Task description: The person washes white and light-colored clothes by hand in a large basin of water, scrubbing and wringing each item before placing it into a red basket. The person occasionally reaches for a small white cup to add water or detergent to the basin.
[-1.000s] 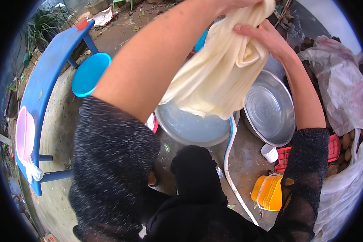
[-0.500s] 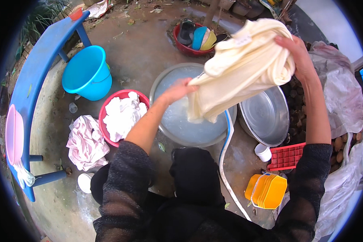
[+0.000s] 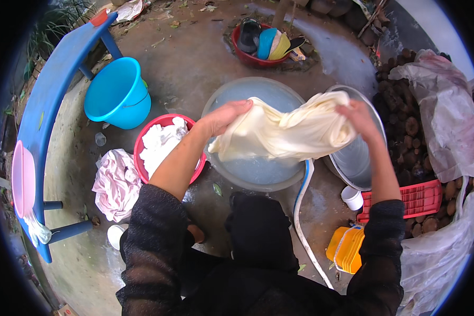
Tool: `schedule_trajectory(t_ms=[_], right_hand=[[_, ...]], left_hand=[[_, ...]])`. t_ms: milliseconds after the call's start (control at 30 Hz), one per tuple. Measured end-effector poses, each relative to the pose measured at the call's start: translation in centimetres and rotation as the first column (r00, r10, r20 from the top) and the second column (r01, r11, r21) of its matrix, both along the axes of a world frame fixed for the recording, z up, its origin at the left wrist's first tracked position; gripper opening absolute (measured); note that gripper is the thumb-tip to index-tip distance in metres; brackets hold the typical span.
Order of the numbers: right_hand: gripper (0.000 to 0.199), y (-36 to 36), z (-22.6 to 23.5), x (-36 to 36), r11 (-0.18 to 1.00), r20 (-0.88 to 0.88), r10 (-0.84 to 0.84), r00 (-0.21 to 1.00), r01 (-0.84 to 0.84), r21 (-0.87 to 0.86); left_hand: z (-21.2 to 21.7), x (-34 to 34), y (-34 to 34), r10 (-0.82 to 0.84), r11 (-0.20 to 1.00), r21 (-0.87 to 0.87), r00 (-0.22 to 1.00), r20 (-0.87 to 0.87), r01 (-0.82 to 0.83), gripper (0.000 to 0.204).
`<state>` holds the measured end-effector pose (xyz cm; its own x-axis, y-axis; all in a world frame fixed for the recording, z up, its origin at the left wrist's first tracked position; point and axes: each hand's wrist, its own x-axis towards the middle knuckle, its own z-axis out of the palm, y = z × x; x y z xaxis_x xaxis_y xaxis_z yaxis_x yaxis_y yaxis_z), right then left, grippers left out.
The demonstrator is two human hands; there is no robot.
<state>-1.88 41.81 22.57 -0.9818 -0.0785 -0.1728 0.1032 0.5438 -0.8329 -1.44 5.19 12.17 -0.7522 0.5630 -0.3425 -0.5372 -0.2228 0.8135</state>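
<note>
Grey basin (image 3: 264, 187): water (image 3: 273, 173); red basin (image 3: 197, 169): white laundry (image 3: 161, 144) — left hand (image 3: 226, 118), right hand (image 3: 361, 120) forward, each grip closed on cream cloth (image 3: 287, 131).

Flr (image 3: 179, 73) w/ blue bucket (image 3: 119, 96), red basin (image 3: 138, 149), pink cloth (image 3: 116, 185), lg grey tub (image 3: 263, 186)

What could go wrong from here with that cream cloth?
Slip: the left hand and right hand hold the cream cloth bunched over the grey basin; it might drop and splash.

Snag: the hose crosses the basin's rim below the cloth; a sagging fold could dislodge it.
</note>
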Motion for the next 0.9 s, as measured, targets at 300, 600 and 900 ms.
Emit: schedule_trajectory(t_ms=[300,600,900], right_hand=[[0.051,-7.2,-14.6,-0.7,0.869,-0.094,0.445,0.89,-0.405,0.283],[0.049,-8.9,-16.7,0.9,0.536,0.332,0.355,0.874,0.1,-0.838],[0.062,-10.3,-17.9,1.8,0.636,0.574,0.438,0.692,0.212,-0.742]], left_hand=[[-1.4,1.3,3.8,-0.111,0.96,0.273,0.984,0.141,0.069,0.046],[-6.0,-1.4,-0.2,-0.141,0.976,-0.179,0.985,-0.103,0.121,0.037],[-6.3,-2.5,-0.5,-0.037,0.947,-0.319,0.968,-0.247,-0.045,0.018]])
